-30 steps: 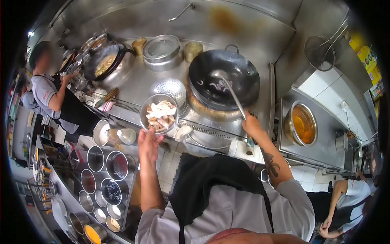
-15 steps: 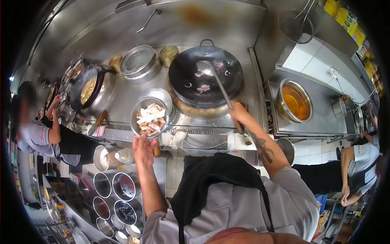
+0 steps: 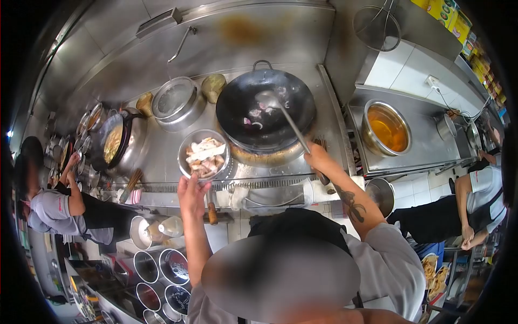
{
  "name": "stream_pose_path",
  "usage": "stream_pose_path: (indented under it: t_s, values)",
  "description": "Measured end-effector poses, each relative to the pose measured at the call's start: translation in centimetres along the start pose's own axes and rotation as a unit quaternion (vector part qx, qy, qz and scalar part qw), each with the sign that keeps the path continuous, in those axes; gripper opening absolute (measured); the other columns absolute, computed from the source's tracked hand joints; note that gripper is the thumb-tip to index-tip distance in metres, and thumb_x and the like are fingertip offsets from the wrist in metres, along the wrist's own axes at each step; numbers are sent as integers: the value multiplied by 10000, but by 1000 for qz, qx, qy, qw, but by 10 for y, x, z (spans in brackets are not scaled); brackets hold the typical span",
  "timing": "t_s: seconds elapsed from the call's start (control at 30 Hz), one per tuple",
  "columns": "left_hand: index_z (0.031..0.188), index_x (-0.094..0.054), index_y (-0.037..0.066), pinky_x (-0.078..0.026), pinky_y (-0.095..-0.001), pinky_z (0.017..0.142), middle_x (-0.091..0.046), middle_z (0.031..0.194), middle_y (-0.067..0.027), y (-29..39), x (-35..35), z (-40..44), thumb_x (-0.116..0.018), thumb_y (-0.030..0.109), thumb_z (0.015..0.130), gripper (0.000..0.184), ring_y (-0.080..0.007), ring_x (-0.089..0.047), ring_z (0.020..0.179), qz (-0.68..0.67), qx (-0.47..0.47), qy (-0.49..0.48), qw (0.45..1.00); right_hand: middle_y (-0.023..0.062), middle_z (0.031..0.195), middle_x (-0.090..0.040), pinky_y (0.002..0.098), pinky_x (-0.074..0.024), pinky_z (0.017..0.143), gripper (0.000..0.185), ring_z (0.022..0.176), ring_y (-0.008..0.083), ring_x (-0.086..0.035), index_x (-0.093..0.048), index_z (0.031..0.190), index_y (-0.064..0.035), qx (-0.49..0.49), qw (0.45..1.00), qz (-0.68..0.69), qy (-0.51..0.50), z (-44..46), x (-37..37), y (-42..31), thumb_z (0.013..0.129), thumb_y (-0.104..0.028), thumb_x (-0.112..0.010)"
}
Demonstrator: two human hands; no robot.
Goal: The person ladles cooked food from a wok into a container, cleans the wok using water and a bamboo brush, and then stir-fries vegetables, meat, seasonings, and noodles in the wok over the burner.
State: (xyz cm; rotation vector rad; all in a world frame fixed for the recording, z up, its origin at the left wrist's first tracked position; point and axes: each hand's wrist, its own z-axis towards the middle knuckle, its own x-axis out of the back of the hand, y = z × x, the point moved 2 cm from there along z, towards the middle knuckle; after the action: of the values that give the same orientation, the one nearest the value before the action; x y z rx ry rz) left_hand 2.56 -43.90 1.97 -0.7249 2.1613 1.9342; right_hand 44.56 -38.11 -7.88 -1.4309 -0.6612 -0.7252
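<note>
My left hand [image 3: 193, 193] grips the near rim of a metal bowl [image 3: 184, 154], its fingers partly under it. Pale, brown-edged slices [image 3: 205, 155] of food fill the bowl, held just left of the wok. My right hand [image 3: 318, 157] is closed around the long handle of a ladle [image 3: 293, 125]. The ladle's head rests inside the black wok [image 3: 232, 116], among a few purple-white onion pieces [image 3: 255, 113]. Partly hidden beneath the bowl is a perforated strainer, its wooden handle [image 3: 212, 215] pointing toward me.
A lidded pot [image 3: 178, 110] stands behind the bowl. To the right, a metal basin [image 3: 402, 116] holds amber liquid. Another wok [image 3: 129, 143] with food sits left. Several metal containers [image 3: 147, 265] stand lower left. Co-workers [image 3: 59, 208] are at left and right [image 3: 477, 197].
The ladle and the onion pieces have shifted within the wok. My left hand has moved the bowl slightly toward the wok. The view has tilted, and a blurred area now covers the lower middle.
</note>
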Motion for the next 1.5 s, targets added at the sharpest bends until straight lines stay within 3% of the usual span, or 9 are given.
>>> stream_pose_path:
  t_s: [0.33,0.43,0.7,0.87,0.93,1.07,1.2,1.33,1.5]
  values:
    - [786,-495,34,-543,-329,700,-624,869,-160,-61,-121,166,-619,103,883,172,-237,-646,793,292,-106,-95,946,9,661,-532,271,-409,417,128,469,108,-508,-571,992,-42,-195,871,441,-93,-43,44,-39,882,-105,-558]
    - [846,-529,-6,-512,-411,811,-592,947,-253,-110,-136,217,-598,26,833,78,-389,-606,922,496,-475,-122,716,4,680,-544,270,-406,425,148,481,109,-509,-562,1030,-47,-226,807,537,-94,-50,54,-53,898,-113,-563]
    - [1035,-600,-3,-476,-458,867,-501,1152,-327,-123,-178,251,-545,-2,822,220,-473,-561,978,594,-434,-128,665,20,719,-519,270,-399,433,207,478,111,-478,-508,1149,-79,-231,707,656,-132,-47,74,-77,944,-102,-519]
    - [838,-536,-8,-462,-410,821,-556,1005,-226,-99,-177,235,-629,-34,765,122,-395,-520,951,485,-450,-92,744,21,719,-512,276,-395,452,250,493,117,-483,-503,1188,-68,-194,687,681,-160,-59,101,-62,939,-92,-518]
    - [784,-490,4,-492,-383,711,-555,866,-175,-83,-172,222,-632,-5,811,144,-312,-604,851,517,-519,-52,678,22,710,-509,287,-386,448,257,499,130,-482,-504,1194,-51,-160,679,696,-168,-73,109,-60,939,-82,-512]
    - [756,-474,28,-468,-292,489,-530,745,-91,-90,-169,188,-646,105,885,228,-158,-636,596,252,-285,-55,923,26,741,-485,281,-415,468,429,493,120,-490,-435,1356,-82,-99,677,690,-235,-89,105,-36,935,-80,-518]
    - [762,-510,21,-538,-277,567,-587,702,-59,-85,-181,121,-628,116,901,205,-133,-636,652,151,-210,-15,966,13,679,-455,265,-375,412,468,433,108,-441,-411,1386,-75,-117,722,622,-278,-92,113,-22,929,-76,-510]
    - [1124,-491,-24,-529,-403,748,-610,1075,-164,-77,-143,52,-621,217,922,341,-265,-675,914,-44,-96,16,994,-20,667,-423,229,-343,359,530,386,66,-388,-310,1434,-54,-94,721,623,-289,-105,92,-19,938,-112,-491]
    - [1020,-513,24,-590,-399,757,-566,978,-107,-74,-40,-109,-646,164,898,229,-243,-640,852,-212,-170,138,952,2,683,-407,232,-379,353,497,402,70,-389,-226,1447,-49,11,571,682,-457,-93,64,-7,990,-118,-409]
